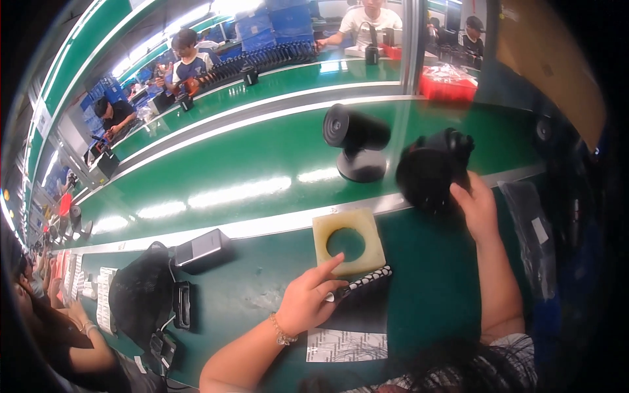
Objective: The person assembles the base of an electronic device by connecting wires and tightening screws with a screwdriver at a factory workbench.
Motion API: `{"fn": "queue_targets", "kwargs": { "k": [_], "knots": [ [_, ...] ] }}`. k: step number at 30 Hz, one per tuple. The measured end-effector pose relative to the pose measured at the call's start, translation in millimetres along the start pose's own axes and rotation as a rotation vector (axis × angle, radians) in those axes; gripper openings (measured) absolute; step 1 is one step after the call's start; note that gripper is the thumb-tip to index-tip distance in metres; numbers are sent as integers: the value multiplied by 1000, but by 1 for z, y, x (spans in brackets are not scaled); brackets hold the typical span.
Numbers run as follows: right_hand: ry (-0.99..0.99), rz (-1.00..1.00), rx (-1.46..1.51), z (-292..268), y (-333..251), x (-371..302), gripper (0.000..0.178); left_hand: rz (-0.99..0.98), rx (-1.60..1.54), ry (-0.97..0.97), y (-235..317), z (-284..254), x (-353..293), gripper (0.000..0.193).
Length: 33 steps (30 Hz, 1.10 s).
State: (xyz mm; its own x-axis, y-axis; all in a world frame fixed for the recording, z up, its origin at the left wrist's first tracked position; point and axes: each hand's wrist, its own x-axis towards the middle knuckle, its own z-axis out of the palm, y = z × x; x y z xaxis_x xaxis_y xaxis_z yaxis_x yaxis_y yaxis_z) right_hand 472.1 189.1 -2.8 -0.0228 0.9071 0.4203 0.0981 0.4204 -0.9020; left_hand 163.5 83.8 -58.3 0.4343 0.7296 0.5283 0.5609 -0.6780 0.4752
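My right hand (478, 206) grips a black device with a round disc-shaped base (426, 173), held up over the near edge of the conveyor. The device is slightly blurred. My left hand (308, 298) is low over the bench, its index finger stretched toward a pale yellow foam block (377, 245) with a round hole. Its other fingers curl about a black-and-white patterned stick (370, 278), which lies along the block's near edge. A black cylindrical device on a round foot (357, 131) stands upright on the green conveyor (249, 154), beyond the foam block.
Under my left hand lie a dark sheet (357, 314) and a printed white sheet (347, 347). Left are a grey-black box (203, 251) and a black cloth-like cover (141, 288). A clear plastic bag (531, 236) lies right. Co-workers sit left and across the line.
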Motion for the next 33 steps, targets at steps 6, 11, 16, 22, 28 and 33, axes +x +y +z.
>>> {"fn": "queue_targets", "kwargs": {
  "k": [6, 11, 16, 22, 28, 33],
  "knots": [
    [66, -500, -1190, -17, 112, 52, 20, -134, -175, 56, -6, 8, 3, 16],
    [-65, -238, -1215, 3, 138, 81, 38, -97, -208, 66, -5, 8, 7, 19],
    [-155, -386, -1182, 57, 123, 84, 48, -147, -213, 96, -12, 7, -1, 19],
    [-488, -407, -862, 132, 125, 100, 99, -63, -307, 105, -18, 9, -3, 21],
    [-493, -322, -836, 153, 132, 117, 116, -78, -348, 55, -20, 7, -4, 20],
    [-392, -627, -621, 154, 125, 114, 47, -93, -314, 70, -20, 6, -8, 20]
  ]
}}
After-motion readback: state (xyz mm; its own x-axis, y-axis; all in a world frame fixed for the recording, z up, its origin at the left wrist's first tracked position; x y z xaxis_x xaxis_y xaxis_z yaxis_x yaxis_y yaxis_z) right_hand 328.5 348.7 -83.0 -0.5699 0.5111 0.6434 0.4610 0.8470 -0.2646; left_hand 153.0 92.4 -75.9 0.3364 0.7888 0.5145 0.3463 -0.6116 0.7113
